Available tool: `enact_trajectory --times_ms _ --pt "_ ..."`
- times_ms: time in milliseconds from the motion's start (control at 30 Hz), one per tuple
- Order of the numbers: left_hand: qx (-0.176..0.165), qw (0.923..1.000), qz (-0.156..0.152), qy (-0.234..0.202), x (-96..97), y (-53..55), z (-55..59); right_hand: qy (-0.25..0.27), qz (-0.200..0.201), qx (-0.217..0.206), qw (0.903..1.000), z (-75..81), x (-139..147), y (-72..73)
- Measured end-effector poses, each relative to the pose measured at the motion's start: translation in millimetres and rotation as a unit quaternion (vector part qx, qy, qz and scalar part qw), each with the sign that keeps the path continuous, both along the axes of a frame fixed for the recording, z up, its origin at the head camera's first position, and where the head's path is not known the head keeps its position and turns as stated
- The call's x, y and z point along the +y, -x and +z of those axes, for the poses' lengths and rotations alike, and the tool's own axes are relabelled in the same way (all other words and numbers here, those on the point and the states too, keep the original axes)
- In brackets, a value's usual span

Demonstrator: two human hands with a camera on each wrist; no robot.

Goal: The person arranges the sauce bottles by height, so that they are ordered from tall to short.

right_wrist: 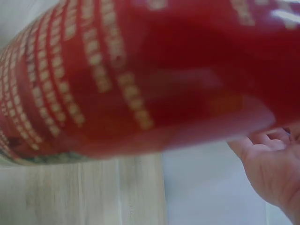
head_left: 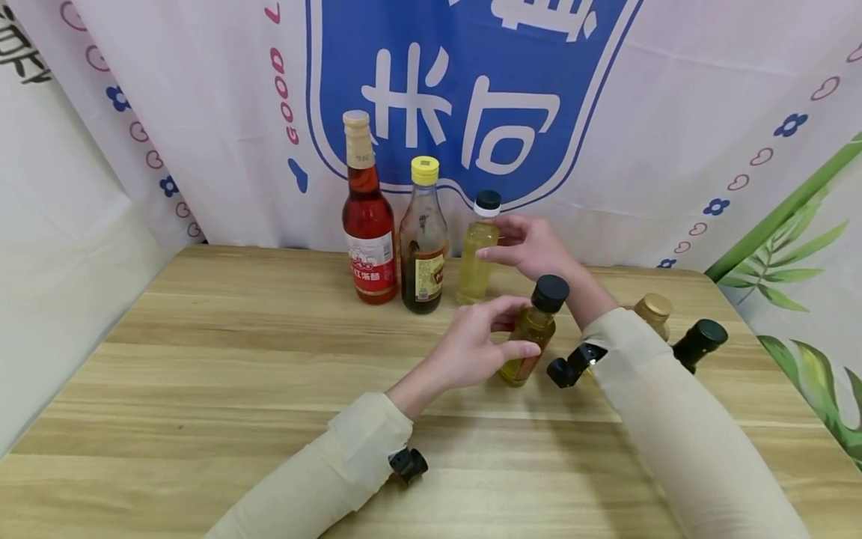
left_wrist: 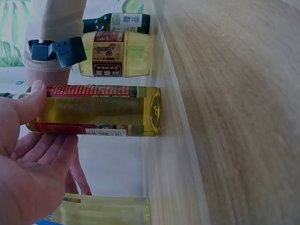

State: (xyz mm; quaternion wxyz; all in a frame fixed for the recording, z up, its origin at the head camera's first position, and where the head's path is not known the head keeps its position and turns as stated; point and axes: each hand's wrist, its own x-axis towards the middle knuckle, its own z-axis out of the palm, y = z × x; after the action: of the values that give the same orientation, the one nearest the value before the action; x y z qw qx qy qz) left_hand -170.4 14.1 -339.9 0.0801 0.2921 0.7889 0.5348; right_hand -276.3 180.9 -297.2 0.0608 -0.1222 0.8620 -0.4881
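In the head view my left hand [head_left: 478, 348] grips a bottle of yellow oil [head_left: 520, 367] with a black cap, thumb across the front and fingers behind. Its red label [left_wrist: 89, 91] shows in the left wrist view and fills much of the right wrist view [right_wrist: 154, 79]. Farther back, my right hand [head_left: 532, 247] holds a slim bottle of pale yellow liquid [head_left: 474, 262] with a black-and-white cap. The thumb lies over its front and the fingertips sit at its right side. This bottle stands upright beside a yellow-capped bottle of dark liquid [head_left: 424, 262].
A tall bottle of red vinegar [head_left: 370, 247] stands at the left end of the back row. Beyond my right forearm are a gold-capped bottle [head_left: 653, 311] and a dark green bottle [head_left: 700, 340]. A printed curtain [head_left: 236, 150] hangs behind the wooden table [head_left: 236, 359].
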Motion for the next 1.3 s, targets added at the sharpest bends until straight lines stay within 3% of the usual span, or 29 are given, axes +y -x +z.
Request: enact_trajectory --times_ms 400,767,1300 --pt "0.001 1.0000 -0.002 0.003 0.3 1.0 1.5 -0.023 0.022 -0.010 0.9994 3.9 1.8 1.6" --pt "-0.007 0.9999 0.002 0.011 -0.3 0.2 1.1 -0.014 0.051 -0.015 0.9985 2.0 2.1 2.4" --pt "-0.002 0.9999 0.001 0.010 -0.7 1.2 -0.2 -0.021 0.047 -0.028 0.9983 2.0 -1.3 2.8"
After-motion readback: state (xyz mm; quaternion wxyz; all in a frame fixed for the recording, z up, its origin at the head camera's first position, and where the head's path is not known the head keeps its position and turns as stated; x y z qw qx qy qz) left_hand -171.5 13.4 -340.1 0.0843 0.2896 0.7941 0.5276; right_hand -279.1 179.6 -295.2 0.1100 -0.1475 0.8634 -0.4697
